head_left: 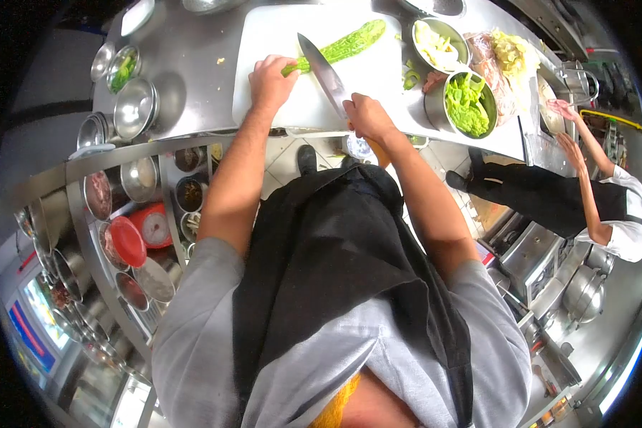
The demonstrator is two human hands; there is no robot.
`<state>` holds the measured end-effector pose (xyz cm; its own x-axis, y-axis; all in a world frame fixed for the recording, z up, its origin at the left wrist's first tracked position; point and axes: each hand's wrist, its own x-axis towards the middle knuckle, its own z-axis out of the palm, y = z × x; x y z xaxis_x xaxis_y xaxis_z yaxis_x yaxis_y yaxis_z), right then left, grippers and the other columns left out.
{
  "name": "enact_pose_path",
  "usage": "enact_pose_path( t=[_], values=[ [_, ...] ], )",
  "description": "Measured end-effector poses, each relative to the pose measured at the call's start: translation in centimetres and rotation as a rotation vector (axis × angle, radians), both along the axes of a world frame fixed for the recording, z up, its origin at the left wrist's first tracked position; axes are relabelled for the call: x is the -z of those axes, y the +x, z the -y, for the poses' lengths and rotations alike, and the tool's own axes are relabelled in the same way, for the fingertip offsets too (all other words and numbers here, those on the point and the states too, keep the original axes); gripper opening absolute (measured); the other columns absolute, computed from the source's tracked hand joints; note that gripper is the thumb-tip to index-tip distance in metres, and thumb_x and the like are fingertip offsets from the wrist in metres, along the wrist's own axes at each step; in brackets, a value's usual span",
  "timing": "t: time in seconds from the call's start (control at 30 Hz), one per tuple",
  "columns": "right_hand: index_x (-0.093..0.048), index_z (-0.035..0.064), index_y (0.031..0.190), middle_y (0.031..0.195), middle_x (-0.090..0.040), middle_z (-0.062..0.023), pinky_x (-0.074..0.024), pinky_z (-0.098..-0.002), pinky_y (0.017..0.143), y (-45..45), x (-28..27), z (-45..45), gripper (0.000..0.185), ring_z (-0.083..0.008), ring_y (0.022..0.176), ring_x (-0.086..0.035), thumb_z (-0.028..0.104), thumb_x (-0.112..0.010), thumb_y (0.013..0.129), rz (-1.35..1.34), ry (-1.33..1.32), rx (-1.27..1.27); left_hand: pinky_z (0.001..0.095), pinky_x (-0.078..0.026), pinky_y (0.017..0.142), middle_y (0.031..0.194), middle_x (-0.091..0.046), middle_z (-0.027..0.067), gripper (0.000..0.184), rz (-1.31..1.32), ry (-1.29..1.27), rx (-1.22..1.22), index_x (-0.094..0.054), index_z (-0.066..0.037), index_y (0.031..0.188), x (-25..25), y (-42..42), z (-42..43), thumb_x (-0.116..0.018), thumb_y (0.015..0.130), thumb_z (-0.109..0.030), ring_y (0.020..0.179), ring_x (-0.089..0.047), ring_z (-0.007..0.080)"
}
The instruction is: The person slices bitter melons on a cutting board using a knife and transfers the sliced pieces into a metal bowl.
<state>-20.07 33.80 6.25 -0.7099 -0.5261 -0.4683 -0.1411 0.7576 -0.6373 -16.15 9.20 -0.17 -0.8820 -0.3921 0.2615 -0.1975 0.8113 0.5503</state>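
A long green vegetable (353, 44) with a bumpy skin lies slantwise on a white cutting board (267, 32). At its lower left end my left hand (272, 80) holds it down, fingers bent over it. My right hand (367, 115) is wrapped round the handle of a large knife (322, 70). The blade points up and left and crosses the vegetable near my left fingers. Whether it touches the skin I cannot tell. Small green scraps (410, 77) lie at the right side of the board.
Metal bowls of pale pieces (435, 46) and green pieces (467, 107) stand right of the board, beside bagged food (493, 68). Steel bowls (135, 107) sit at the left. A co-worker (613, 207) stands at the far right, both hands over the counter.
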Motion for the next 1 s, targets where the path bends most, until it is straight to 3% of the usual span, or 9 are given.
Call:
enact_pose_path(
  t=[0.03, 0.17, 0.27, 0.33, 0.37, 0.6, 0.8, 0.87, 1.0],
  values=[
    [-0.065, -0.0034, 0.098, 0.082, -0.069, -0.0279, -0.0553, -0.0471, 0.074, 0.1, 0.3, 0.2, 0.035, -0.0407, 0.068, -0.07, 0.027, -0.047, 0.101, 0.046, -0.008, 0.011, 0.0468, -0.05, 0.089, 0.11, -0.068, -0.0025, 0.021, -0.002, 0.005, 0.001, -0.075, -0.024, 0.099, 0.0, 0.0, 0.1, -0.08, 0.079, -0.025, 0.107, -0.06, 0.0283],
    [-0.064, -0.0036, 0.098, 0.083, -0.069, -0.0281, -0.0553, -0.0473, 0.075, 3.2, 0.3, -4.5, 0.034, -0.0416, 0.066, -0.068, 0.027, -0.048, 0.101, 0.075, 0.017, -0.071, 0.0442, -0.05, 0.093, 0.116, -0.067, -0.0013, 0.023, 0.047, 0.014, 0.002, -0.075, -0.021, 0.103, -0.1, -0.2, 0.3, -0.079, 0.08, -0.027, 0.109, -0.06, 0.0279],
    [-0.063, -0.0041, 0.096, 0.077, -0.069, -0.0242, -0.0556, -0.0465, 0.071, 3.7, -1.0, -7.1, 0.034, -0.0378, 0.063, -0.068, 0.026, -0.049, 0.101, -0.109, -0.077, -0.232, 0.0438, -0.05, 0.093, 0.115, -0.067, -0.0016, 0.024, 0.049, 0.007, -0.011, -0.074, -0.02, 0.102, -0.3, -0.4, 0.5, -0.079, 0.08, -0.026, 0.109, -0.06, 0.0279],
    [-0.062, -0.0046, 0.095, 0.074, -0.068, -0.0205, -0.0554, -0.0439, 0.064, 3.1, -3.1, -7.1, 0.034, -0.0321, 0.059, -0.067, 0.027, -0.05, 0.102, 0.2, -0.002, 0.052, 0.0465, -0.05, 0.089, 0.111, -0.068, -0.0016, 0.023, -0.028, 0.007, 0.018, -0.074, -0.023, 0.099, -0.2, -0.5, 0.1, -0.08, 0.077, -0.024, 0.107, -0.06, 0.0285],
    [-0.062, -0.004, 0.094, 0.073, -0.068, -0.0189, -0.0553, -0.0407, 0.061, 2.5, -3.8, -6.2, 0.035, -0.0274, 0.059, -0.068, 0.027, -0.049, 0.103, 0.145, 0.019, 0.059, 0.0465, -0.05, 0.089, 0.111, -0.068, -0.0016, 0.023, -0.027, 0.009, 0.024, -0.074, -0.023, 0.099, 0.0, -0.6, -0.2, -0.08, 0.077, -0.024, 0.107, -0.06, 0.0285],
    [-0.063, -0.003, 0.093, 0.074, -0.069, -0.0202, -0.0555, -0.0438, 0.064, -0.5, -0.1, -1.2, 0.036, -0.0308, 0.064, -0.071, 0.029, -0.05, 0.102, 0.134, 0.013, 0.042, 0.047, -0.049, 0.088, 0.11, -0.068, -0.0026, 0.021, -0.033, -0.033, -0.001, -0.073, -0.023, 0.098, 0.2, -1.0, -1.1, -0.079, 0.078, -0.025, 0.106, -0.06, 0.0283],
    [-0.062, -0.0039, 0.093, 0.074, -0.067, -0.0217, -0.0544, -0.0443, 0.063, 2.9, 1.2, -8.7, 0.036, -0.031, 0.068, -0.07, 0.028, -0.05, 0.102, -0.198, -0.109, -0.267, 0.0471, -0.049, 0.088, 0.111, -0.068, -0.0025, 0.023, -0.019, -0.014, -0.023, -0.073, -0.023, 0.099, 0.2, -1.4, -0.3, -0.08, 0.077, -0.025, 0.106, -0.06, 0.0284],
    [-0.061, -0.0046, 0.093, 0.074, -0.067, -0.0207, -0.054, -0.0434, 0.063, 2.4, -2.4, -8.3, 0.035, -0.0309, 0.064, -0.069, 0.028, -0.052, 0.102, 0.246, -0.034, 0.072, 0.0471, -0.049, 0.088, 0.111, -0.068, -0.0023, 0.024, -0.013, -0.019, -0.008, -0.073, -0.023, 0.1, 0.2, -1.2, -0.8, -0.08, 0.077, -0.024, 0.106, -0.06, 0.0285],
    [-0.063, -0.0021, 0.093, 0.071, -0.068, -0.0174, -0.0555, -0.0425, 0.063, -1.4, -1.0, -4.4, 0.033, -0.0296, 0.058, -0.068, 0.028, -0.051, 0.102, 0.09, -0.026, 0.064, 0.0477, -0.049, 0.088, 0.111, -0.068, -0.0022, 0.025, -0.047, -0.04, 0.023, -0.074, -0.023, 0.1, -0.1, -1.7, -2.1, -0.08, 0.077, -0.024, 0.106, -0.06, 0.0289]
  ],
)
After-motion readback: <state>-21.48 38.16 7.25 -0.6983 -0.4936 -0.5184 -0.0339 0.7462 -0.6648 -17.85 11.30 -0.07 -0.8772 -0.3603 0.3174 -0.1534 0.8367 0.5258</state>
